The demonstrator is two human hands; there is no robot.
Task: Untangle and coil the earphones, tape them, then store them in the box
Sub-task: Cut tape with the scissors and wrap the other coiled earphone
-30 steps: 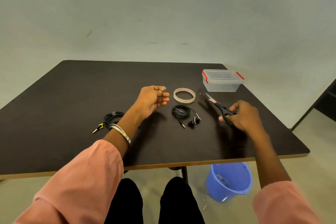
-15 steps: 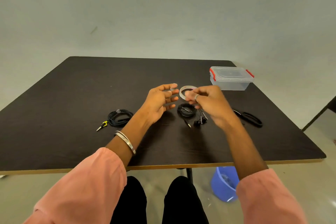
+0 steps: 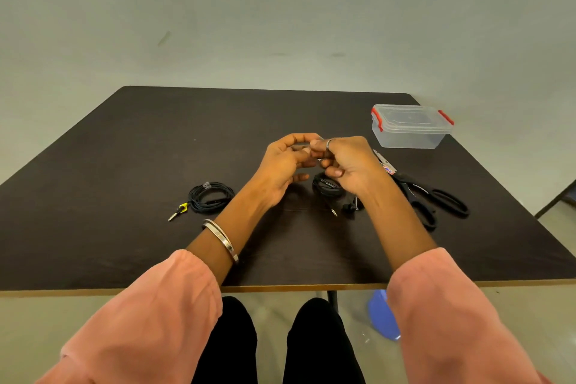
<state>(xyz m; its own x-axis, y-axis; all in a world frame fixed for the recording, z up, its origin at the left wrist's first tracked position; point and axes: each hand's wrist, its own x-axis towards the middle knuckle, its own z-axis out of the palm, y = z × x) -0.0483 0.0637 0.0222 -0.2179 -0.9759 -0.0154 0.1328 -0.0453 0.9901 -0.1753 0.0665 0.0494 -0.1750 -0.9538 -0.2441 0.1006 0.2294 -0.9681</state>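
Two bare hands: left hand (image 3: pixel 282 162), right hand (image 3: pixel 349 162), fingertips meeting above table.
Two coiled black earphone cables: one with yellow-marked plug (image 3: pixel 209 201), one partly hidden under right hand (image 3: pixel 325 187).
One clear plastic box with red clips (image 3: pixel 410 126).
One pair of black-handled scissors (image 3: pixel 430 196).
One dark square table (image 3: pixel 124 150).
One silver bangle (image 3: pixel 222 238), one finger ring (image 3: pixel 329 143).
One blue bucket (image 3: pixel 383 315) on floor.
Two pink sleeves.

Head-worn camera looks forward and down, close over the table (image 3: pixel 124 165).
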